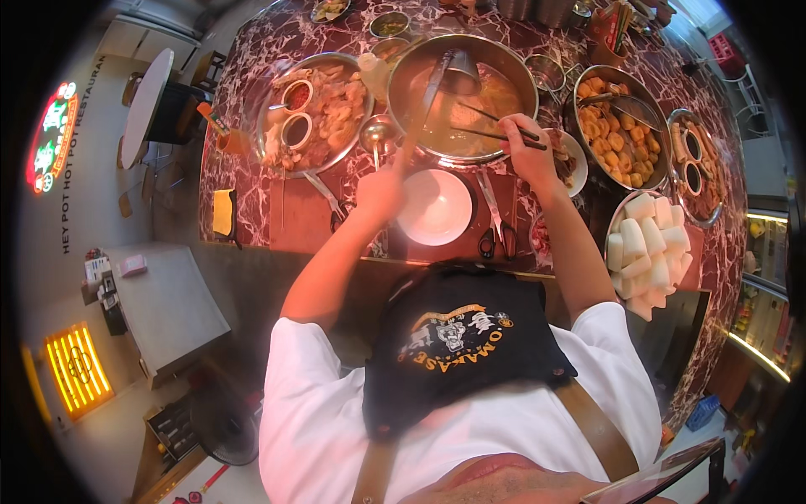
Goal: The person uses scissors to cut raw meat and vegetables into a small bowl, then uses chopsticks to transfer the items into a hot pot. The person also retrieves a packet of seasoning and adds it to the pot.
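In my left hand [381,194] is the long handle of a metal scoop or strainer [463,72], blurred, its head inside a large steel pot [497,55]. My right hand [526,151] grips a pair of dark chopsticks [497,131] whose tips reach over the cloudy broth [478,120]. Below the pot, between my forearms, sits a white bowl [434,211]. Scissors [494,214] lie to its right, and a second pair [327,192] to its left. A steel ladle [378,131] rests beside the pot's left side.
At the left stands a platter of raw meat [340,107] with two sauce cups. To the right are a steel pan of browned puffs [620,135], a stack of white radish-like pieces [652,246] and another platter [699,170]. A chopstick holder [233,142] stands near the marbled table's [245,75] left edge.
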The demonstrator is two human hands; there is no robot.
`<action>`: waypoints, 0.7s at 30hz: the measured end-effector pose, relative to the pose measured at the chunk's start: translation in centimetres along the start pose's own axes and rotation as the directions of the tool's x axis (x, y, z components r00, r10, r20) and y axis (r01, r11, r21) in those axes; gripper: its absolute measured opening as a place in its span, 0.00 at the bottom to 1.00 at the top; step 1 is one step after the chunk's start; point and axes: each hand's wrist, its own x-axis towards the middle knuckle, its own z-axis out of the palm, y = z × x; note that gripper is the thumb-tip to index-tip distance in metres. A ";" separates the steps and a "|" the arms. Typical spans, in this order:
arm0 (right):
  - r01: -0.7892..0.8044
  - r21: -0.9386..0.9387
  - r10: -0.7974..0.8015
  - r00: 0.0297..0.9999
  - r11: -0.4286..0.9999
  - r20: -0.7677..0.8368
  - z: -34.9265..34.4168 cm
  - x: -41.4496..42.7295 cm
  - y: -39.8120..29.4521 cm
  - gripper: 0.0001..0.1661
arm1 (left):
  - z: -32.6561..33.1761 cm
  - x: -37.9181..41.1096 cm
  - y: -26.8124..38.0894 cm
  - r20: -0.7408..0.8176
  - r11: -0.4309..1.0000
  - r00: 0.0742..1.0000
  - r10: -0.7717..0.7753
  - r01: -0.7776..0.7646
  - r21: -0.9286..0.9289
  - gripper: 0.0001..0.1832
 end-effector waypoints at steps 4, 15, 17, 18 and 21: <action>-0.035 -0.082 0.037 0.999 0.996 0.024 1.2 1.1 -0.8 0.10 | 1.3 0.0 -0.3 -0.023 0.990 1.000 0.017 -0.014 0.139 0.37; 0.107 0.202 -0.087 0.991 0.973 -0.102 3.1 2.4 0.5 0.10 | -0.3 -0.6 -1.0 0.095 0.987 0.993 -0.071 0.084 -0.140 0.39; 0.194 0.202 -0.172 0.978 0.960 -0.121 2.1 0.8 0.4 0.11 | -2.4 -1.0 -0.1 0.134 0.958 0.985 -0.107 0.138 -0.252 0.40; 0.242 0.210 -0.221 0.968 0.947 -0.120 1.8 0.1 0.0 0.11 | -2.8 -1.4 -0.5 0.123 0.912 0.987 -0.103 0.143 -0.385 0.41; -0.005 0.170 0.014 0.999 0.985 -0.046 -0.7 -0.7 -2.6 0.11 | -3.2 -1.9 -0.5 0.144 0.923 0.982 -0.121 0.165 -0.348 0.41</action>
